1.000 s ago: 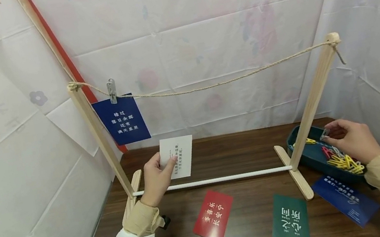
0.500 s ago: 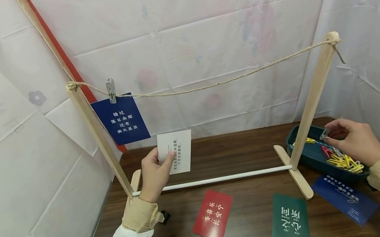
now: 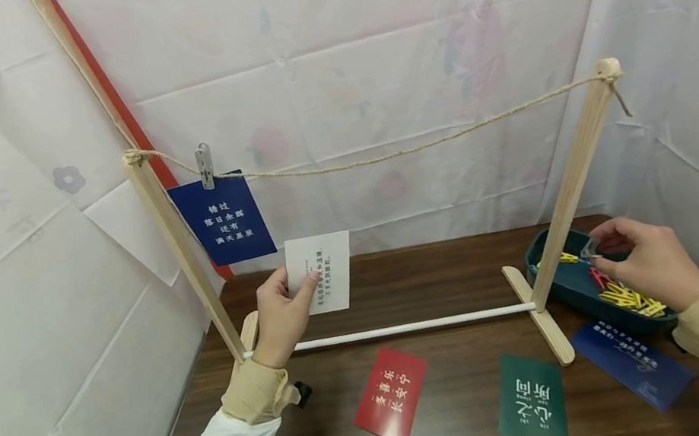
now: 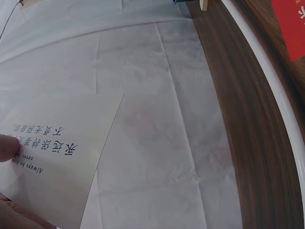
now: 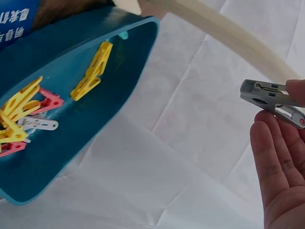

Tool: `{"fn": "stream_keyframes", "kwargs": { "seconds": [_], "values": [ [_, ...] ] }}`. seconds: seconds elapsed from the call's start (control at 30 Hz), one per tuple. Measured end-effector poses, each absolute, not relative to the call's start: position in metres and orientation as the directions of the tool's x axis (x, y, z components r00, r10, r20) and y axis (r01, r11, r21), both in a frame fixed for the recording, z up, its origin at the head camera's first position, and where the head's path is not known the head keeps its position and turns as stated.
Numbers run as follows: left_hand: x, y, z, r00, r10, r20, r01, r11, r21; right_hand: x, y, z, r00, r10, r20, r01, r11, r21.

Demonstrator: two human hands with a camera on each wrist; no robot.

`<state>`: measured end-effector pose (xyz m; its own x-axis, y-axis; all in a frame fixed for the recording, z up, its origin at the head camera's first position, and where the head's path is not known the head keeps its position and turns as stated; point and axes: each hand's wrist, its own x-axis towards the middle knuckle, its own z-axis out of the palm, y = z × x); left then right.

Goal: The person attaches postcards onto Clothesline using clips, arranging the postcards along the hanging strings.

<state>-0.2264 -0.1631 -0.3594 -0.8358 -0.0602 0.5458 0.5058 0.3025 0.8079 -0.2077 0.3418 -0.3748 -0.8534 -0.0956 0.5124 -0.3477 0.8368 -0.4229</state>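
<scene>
My left hand (image 3: 284, 312) pinches a white card (image 3: 333, 286) with dark printed writing between thumb and fingers, just above the white crossbar. The left wrist view shows that card (image 4: 90, 129) close up, the thumb on its face. Over the dark teal tray (image 3: 562, 283), my right hand (image 3: 651, 262) holds a grey clothespin (image 5: 267, 95) between thumb and fingertips. A twine line (image 3: 381, 159) sags between two wooden posts. Near its left end a grey clothespin (image 3: 205, 166) holds a blue card (image 3: 225, 223) on it.
Yellow, red and grey clothespins lie in the tray. A red card (image 3: 392, 396), a green card (image 3: 531, 403) and a blue card (image 3: 632, 363) lie on the brown table (image 3: 442, 357). The right post (image 3: 576, 188) stands beside the tray; a white crossbar (image 3: 409, 327) joins the stand's feet.
My left hand has lifted the white card slightly up and to the left. The right hand, still holding the grey clothespin, has shifted slightly left over the tray.
</scene>
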Motion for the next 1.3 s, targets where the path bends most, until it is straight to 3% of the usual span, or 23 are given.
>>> {"fn": "stream_keyframes", "kwargs": {
  "seconds": [0.47,0.87,1.3],
  "values": [
    [-0.224,-0.160,-0.348,-0.804,-0.037,0.594,0.563,0.273,0.780,-0.199,0.319,-0.363,-0.817,-0.132,0.562,-0.422,0.800,-0.426],
    [-0.227,-0.159,-0.337,-0.791,-0.049,0.609,0.579,0.259,0.773,-0.207,0.292,-0.352,-0.686,-0.240,0.687,-0.576,0.756,-0.311],
    [-0.230,-0.161,-0.331,-0.776,-0.045,0.630,0.599,0.262,0.757,-0.214,0.269,-0.332,-0.651,-0.293,0.700,-0.625,0.730,-0.276]
  ]
}}
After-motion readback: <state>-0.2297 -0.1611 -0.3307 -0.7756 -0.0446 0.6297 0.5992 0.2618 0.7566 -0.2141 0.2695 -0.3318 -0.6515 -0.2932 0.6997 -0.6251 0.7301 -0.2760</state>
